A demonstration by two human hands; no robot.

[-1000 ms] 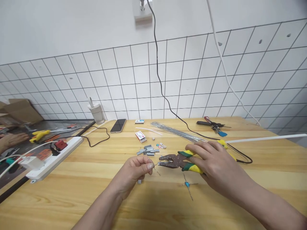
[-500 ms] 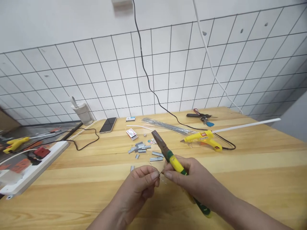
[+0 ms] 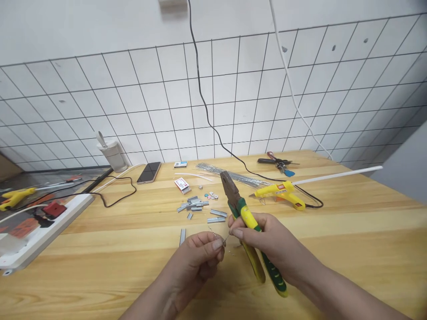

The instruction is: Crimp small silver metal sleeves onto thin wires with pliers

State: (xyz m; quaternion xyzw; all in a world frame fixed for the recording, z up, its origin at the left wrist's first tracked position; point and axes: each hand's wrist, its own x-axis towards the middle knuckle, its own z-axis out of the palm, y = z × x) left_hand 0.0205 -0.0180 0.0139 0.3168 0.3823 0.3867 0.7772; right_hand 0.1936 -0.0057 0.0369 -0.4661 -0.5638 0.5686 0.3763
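Note:
My left hand (image 3: pixel 200 255) is closed, pinching a thin twisted wire (image 3: pixel 212 231) between thumb and forefinger. Across from it, the thumb and forefinger of my right hand (image 3: pixel 271 238) pinch the other end of that wire. The same hand also carries combination pliers (image 3: pixel 248 217) with yellow and green handles, their rusty jaws pointing up and away from me. Both handles hang below the palm, spread apart. Fingertips hide the middle of the wire. Strips of staples (image 3: pixel 216 220) lie just beyond my hands.
A yellow glue gun (image 3: pixel 283 192) with a white glue stick rests at right, beside a bundle of metal wires (image 3: pixel 233 174). Small boxes (image 3: pixel 182 185), a phone (image 3: pixel 149 172) and keys (image 3: pixel 284 169) lie farther back. A power strip (image 3: pixel 60 226) borders the left.
The pliers have turned in my right hand, and both handles now show apart. My right fingertips have drawn slightly away from my left, with more wire showing between them.

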